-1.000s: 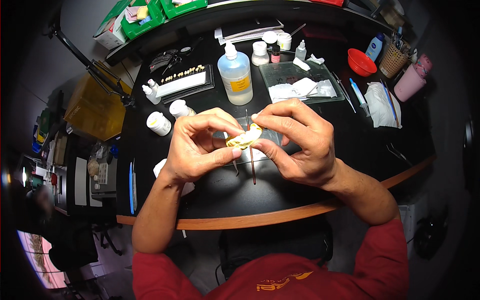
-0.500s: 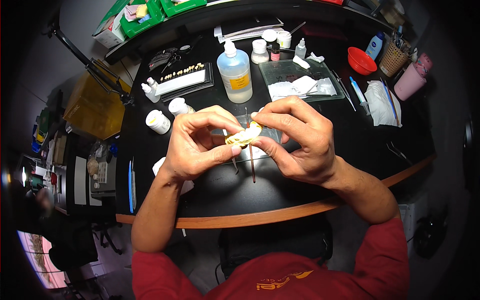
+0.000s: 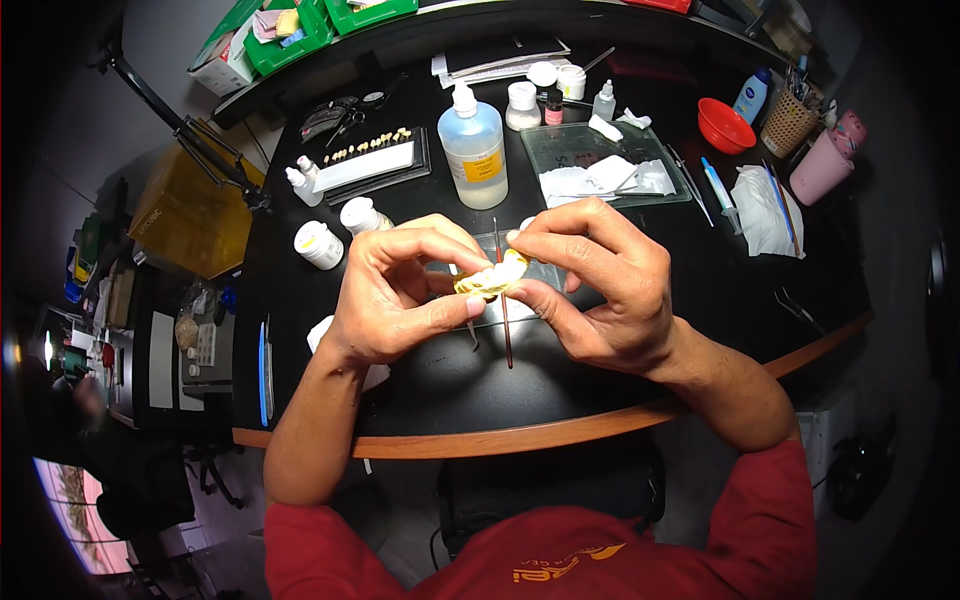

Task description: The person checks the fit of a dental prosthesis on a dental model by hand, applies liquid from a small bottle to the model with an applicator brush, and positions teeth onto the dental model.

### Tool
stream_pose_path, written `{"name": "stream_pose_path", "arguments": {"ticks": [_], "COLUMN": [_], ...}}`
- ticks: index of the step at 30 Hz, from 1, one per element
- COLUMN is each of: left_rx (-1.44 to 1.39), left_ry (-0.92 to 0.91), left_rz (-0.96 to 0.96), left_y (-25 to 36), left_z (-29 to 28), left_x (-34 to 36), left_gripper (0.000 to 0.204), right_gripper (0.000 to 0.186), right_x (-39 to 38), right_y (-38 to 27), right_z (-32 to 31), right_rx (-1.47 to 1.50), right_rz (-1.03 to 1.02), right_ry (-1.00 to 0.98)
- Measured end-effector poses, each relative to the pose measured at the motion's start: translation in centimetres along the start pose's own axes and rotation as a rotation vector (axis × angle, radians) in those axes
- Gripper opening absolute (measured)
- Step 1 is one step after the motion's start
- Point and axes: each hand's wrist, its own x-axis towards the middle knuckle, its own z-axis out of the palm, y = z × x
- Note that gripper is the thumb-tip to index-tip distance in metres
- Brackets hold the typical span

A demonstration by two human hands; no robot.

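Observation:
A small yellow and white dental cast (image 3: 486, 283) is held up over the desk between my two hands. My left hand (image 3: 400, 292) pinches its left end, thumb in front and fingers behind. My right hand (image 3: 610, 285) grips the right end between thumb and fingertips. Below the cast, a thin dark-red brush (image 3: 509, 340) lies lengthwise across a small glass plate (image 3: 545, 273), partly hidden by my hands. Two white lidded jars (image 3: 319, 245) stand just beyond my left hand.
A large squeeze bottle (image 3: 473, 150) stands behind my hands. To its left is a tooth shade guide (image 3: 370, 160); to its right, a glass slab (image 3: 560, 150) carries white tissue. A red bowl (image 3: 725, 125), a syringe (image 3: 719, 190) and tweezers (image 3: 800, 308) lie farther right.
The view has shifted very slightly. Both hands keep their hold on the cast, which appears tilted a little differently.

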Motion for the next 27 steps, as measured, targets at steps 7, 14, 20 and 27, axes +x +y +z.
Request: {"name": "stream_pose_path", "arguments": {"ticks": [7, 14, 20, 27], "left_rx": [-0.038, -0.031, -0.044, -0.036], "left_ry": [0.009, -0.008, -0.007, -0.005], "left_rz": [0.027, 0.021, 0.028, 0.018], "left_y": [-0.12, -0.07, -0.19, 0.08], "left_z": [0.09, 0.05, 0.02, 0.08], "left_x": [-0.12, 0.02, -0.08, 0.0], "left_gripper": [0.027, 0.027, 0.027, 0.027], "right_gripper": [0.033, 0.033, 0.032, 0.032], "right_x": [0.16, 0.02, 0.04, 0.13], "right_y": [-0.11, 0.04, -0.06, -0.07], "right_z": [-0.06, -0.02, -0.02, -0.02], "right_rx": [-0.002, 0.004, 0.013, 0.014], "right_rz": [-0.013, -0.013, -0.015, -0.021], "right_ry": [-0.001, 0.007, 0.011, 0.013]}}
